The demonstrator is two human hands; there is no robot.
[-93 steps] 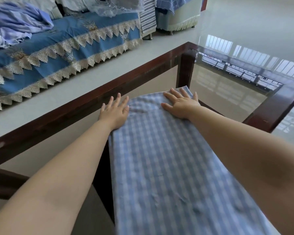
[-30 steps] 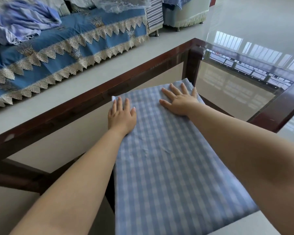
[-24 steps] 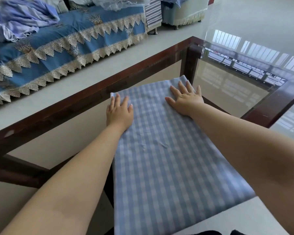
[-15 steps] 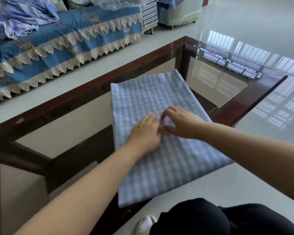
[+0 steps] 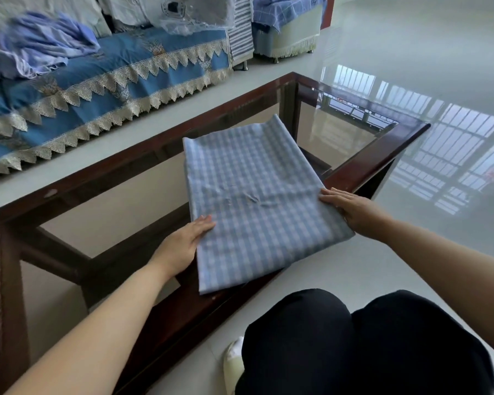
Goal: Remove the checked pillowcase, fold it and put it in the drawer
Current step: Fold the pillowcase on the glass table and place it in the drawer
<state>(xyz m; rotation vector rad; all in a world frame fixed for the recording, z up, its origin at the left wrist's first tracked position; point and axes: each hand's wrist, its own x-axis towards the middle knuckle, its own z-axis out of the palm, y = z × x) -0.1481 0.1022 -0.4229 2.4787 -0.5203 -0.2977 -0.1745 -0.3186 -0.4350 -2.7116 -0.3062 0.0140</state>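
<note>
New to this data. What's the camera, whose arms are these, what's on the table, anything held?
There is no robot here. One wide-angle camera sits on a person's head and looks down at their bare arms. A blue checked pillowcase, already folded into a long strip, lies on a wood-framed glass table. The left hand and right hand lie flat at its two side edges, fingers straight; nothing is gripped. The dark shapes at the bottom are the person's knees.

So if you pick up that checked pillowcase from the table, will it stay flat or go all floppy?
Probably floppy: the checked pillowcase is thin cloth with small creases and would likely sag between the left hand and right hand. It looks light. On the glass table it may slide easily when pushed.
</note>
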